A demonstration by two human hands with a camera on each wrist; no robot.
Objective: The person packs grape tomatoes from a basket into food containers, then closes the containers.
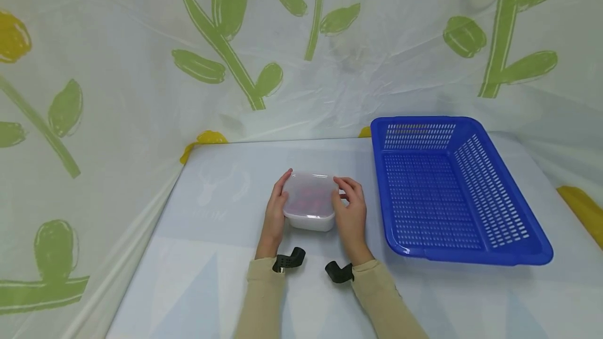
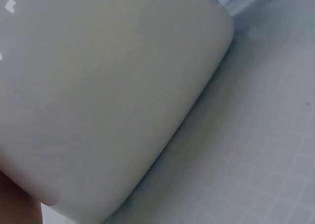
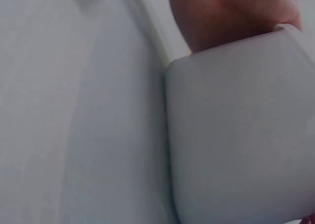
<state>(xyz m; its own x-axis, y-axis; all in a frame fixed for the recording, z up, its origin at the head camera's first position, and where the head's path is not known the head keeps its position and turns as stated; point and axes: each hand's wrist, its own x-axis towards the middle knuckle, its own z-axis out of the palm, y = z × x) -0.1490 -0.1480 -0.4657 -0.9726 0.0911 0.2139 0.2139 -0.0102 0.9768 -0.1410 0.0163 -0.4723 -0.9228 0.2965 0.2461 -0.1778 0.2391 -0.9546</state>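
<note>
A squarish white food container [image 1: 311, 223] stands on the table in the head view, with a translucent lid [image 1: 308, 184] on top. Reddish contents show blurrily through the lid. My left hand [image 1: 273, 218] holds the container's left side, its thumb near the lid's edge. On the right side, my right hand [image 1: 352, 216] grips the rim with bent fingers, thumb by the lid's right edge. The white container wall [image 2: 108, 96] fills much of the left wrist view. In the right wrist view, the container [image 3: 241, 130] has the left hand [image 3: 236, 17] against its far side.
A large blue plastic basket [image 1: 379, 187] with slotted walls sits to the right of the container. The white table [image 1: 212, 213] meets a hanging sheet [image 1: 127, 67] printed with green leaves and yellow flowers at the back and left. Black wrist mounts [image 1: 340, 272] sit at both wrists.
</note>
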